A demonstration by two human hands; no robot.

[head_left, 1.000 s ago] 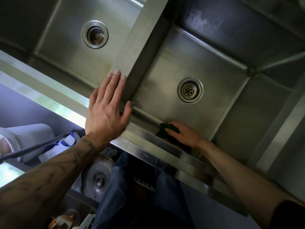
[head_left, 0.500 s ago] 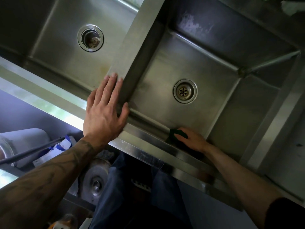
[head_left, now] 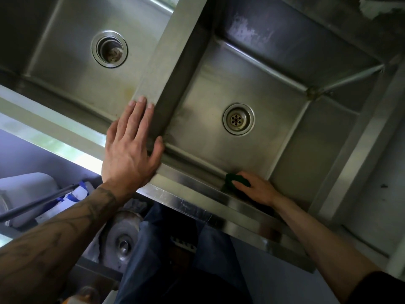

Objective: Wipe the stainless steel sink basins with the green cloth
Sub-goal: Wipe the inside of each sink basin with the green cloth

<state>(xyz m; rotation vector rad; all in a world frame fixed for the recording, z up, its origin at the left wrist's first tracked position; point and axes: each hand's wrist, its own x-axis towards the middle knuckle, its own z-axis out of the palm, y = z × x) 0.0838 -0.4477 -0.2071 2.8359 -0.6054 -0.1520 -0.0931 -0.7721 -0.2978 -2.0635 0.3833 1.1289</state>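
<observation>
Two stainless steel basins lie side by side: the left basin with an open drain and the right basin with a strainer drain. My right hand presses the green cloth against the right basin's near wall, by the near right corner. Most of the cloth is hidden under my fingers. Spread flat, my left hand rests on the divider where it meets the front rim.
Below the front rim I see my dark trousers, a round metal lid, a white container and a dark rod at the left. A steel ledge borders the right basin.
My right hand has slid the cloth to the right along the near wall of the right basin. The left hand has stayed on the divider.
</observation>
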